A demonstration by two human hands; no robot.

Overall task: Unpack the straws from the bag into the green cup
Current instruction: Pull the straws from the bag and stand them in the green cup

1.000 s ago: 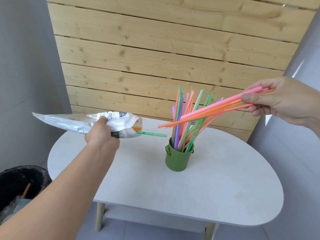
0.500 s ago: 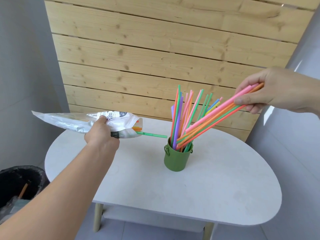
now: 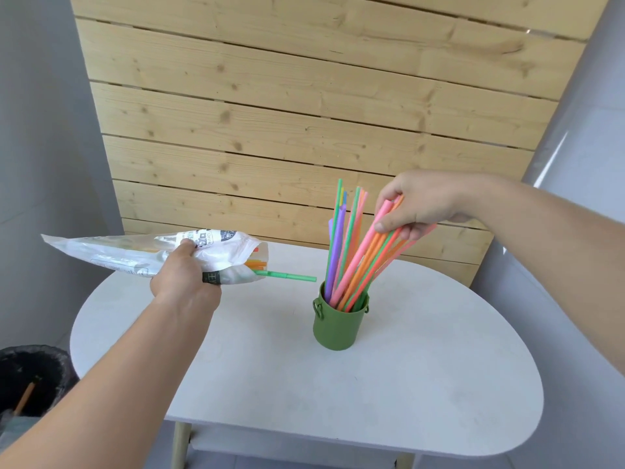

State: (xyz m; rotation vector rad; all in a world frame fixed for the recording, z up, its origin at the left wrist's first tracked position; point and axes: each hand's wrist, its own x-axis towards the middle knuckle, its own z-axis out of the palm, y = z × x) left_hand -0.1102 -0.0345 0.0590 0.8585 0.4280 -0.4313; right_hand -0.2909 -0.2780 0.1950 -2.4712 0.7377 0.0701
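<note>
A green cup (image 3: 338,324) stands near the middle of the white table (image 3: 422,384) with several coloured straws upright in it. My right hand (image 3: 419,206) grips the top ends of a bundle of pink, orange and green straws (image 3: 363,262); their lower ends are inside the cup and they lean to the right. My left hand (image 3: 184,282) holds the clear plastic bag (image 3: 115,253) level, left of the cup, mouth facing it. A green straw (image 3: 287,275) sticks out of the bag's mouth toward the cup, with orange straw ends beside it.
A wooden plank wall (image 3: 270,113) rises behind the table. A black bin (image 3: 30,377) with a liner stands on the floor at the lower left. Grey walls close in on both sides.
My right hand has swung the straw bundle from nearly level down to steep, and its lower ends have gone into the cup. The left hand and bag have stayed put.
</note>
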